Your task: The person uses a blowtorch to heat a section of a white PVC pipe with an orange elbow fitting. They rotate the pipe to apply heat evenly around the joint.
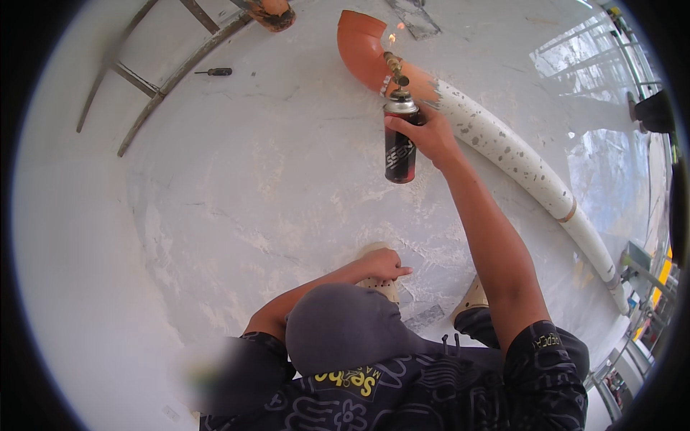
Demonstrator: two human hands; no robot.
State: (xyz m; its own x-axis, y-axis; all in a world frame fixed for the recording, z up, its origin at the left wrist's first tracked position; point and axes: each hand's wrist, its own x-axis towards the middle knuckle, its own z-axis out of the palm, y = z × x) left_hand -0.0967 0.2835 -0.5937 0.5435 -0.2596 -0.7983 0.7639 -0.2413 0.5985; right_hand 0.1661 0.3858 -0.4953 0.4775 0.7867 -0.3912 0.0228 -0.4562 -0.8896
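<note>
In my right hand point(431, 136) is a black and red gas canister torch point(400, 154), fingers wrapped round the can. From its brass nozzle a small orange flame point(393, 36) rises beside an orange pipe elbow point(359, 54). The elbow meets the orange end of a long white pipe point(496, 136) spotted with grey patches. Close to my body, my left hand point(383, 266) hangs over a beige perforated clog point(381, 287). One finger points right, the others are loosely bent, and nothing shows in them.
A screwdriver point(219, 72) lies at the left, beside a dark ladder-like frame point(154, 90). An orange, blackened pipe piece point(272, 13) is at the far edge. A flat grey piece point(420, 20) lies behind the elbow. Metal framing point(640, 262) lines the right side.
</note>
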